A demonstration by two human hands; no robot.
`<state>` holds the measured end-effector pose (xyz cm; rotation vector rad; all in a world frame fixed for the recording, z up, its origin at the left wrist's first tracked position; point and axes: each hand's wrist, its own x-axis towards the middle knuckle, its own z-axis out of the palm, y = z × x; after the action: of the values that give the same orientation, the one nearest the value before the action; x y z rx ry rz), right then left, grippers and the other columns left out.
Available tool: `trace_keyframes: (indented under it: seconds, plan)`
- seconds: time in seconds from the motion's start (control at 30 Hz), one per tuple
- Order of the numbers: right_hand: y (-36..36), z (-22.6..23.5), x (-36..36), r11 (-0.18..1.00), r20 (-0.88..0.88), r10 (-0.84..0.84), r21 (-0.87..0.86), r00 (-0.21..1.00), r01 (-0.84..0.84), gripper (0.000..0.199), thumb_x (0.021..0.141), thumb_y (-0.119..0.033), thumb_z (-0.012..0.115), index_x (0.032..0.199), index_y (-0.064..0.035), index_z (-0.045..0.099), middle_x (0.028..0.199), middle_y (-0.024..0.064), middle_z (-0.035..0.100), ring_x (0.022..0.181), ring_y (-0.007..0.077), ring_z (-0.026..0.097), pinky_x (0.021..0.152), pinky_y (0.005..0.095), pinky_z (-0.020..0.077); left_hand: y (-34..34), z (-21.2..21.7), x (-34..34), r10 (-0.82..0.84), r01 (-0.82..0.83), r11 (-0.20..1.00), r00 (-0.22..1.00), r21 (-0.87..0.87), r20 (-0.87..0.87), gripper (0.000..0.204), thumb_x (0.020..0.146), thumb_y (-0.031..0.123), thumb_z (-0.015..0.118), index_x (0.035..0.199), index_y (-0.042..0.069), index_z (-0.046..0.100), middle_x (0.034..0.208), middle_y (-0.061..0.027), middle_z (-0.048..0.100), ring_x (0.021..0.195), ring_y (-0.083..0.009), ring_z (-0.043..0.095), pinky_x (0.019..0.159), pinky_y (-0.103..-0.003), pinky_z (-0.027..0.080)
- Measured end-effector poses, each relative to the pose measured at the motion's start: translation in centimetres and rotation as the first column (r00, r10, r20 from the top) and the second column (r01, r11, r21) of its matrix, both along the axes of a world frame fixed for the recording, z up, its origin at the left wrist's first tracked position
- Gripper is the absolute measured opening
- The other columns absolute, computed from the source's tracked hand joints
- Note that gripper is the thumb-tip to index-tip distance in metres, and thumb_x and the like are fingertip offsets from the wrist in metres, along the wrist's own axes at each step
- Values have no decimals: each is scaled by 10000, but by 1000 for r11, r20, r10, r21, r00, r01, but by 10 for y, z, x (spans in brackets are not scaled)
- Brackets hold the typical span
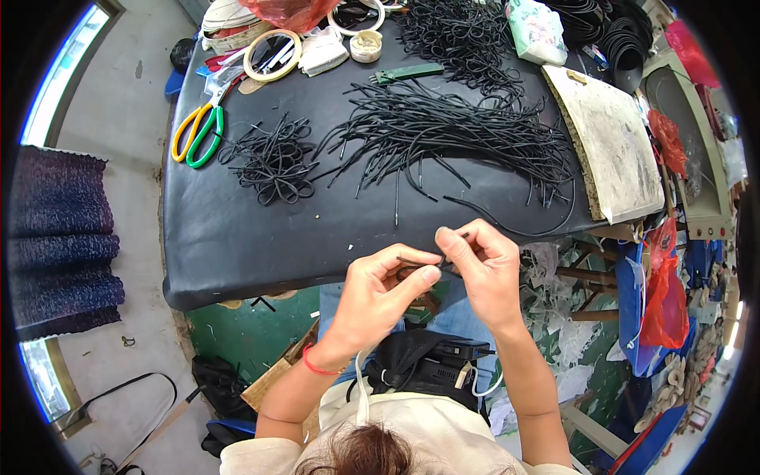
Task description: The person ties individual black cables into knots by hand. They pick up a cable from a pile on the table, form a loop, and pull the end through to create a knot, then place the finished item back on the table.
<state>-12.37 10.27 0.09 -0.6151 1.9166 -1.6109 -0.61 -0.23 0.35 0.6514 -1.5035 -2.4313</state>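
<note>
Both hands meet just off the table's front edge, pinching a thin black cord [408, 271] between them. My left hand [380, 293] has thumb and forefinger closed on a small loop of it. Close beside, my right hand [487, 273] grips the same cord between thumb and bent fingers. On the table beyond my hands lies a long bundle of black cords [467, 131], some with stiff tips. To its left sits a smaller tangled heap of looped black cords [277, 162]. One loose cord [495, 222] curves from the bundle close by my right hand.
The table [229, 245] has a dark cover. Scissors [198, 134] with yellow and green handles lie at left. Tape rolls [273, 55], a green tool [408, 73] and more black cords [459, 36] are at the back. A stained board [609, 142] stands at the right edge.
</note>
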Motion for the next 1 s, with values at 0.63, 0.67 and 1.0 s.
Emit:
trace_keyframes:
  seconds: [0.63,0.67,1.0]
  plan:
    - [19,1,-24,978,-953,204,209,224,1,161,717,-57,646,871,-82,606,797,3,549,767,165,564,885,439,337,-22,5,-16,-28,38,544,999,-838,28,216,786,73,652,995,17,648,944,-144,644,820,-268,638,752,-300,500]
    - [18,3,-22,980,-957,198,197,212,-26,183,704,-56,642,883,-79,612,776,-7,533,740,143,554,872,431,341,-20,5,-13,-30,69,557,998,-827,63,198,801,65,638,991,11,648,902,-132,649,788,-239,642,727,-283,501]
    - [14,14,-26,992,-961,115,96,252,-84,231,679,-42,665,907,-76,641,758,2,534,704,145,534,755,328,396,-10,-5,10,-22,40,988,992,-148,125,162,877,92,587,992,-19,612,871,-69,634,757,-117,616,627,-219,498]
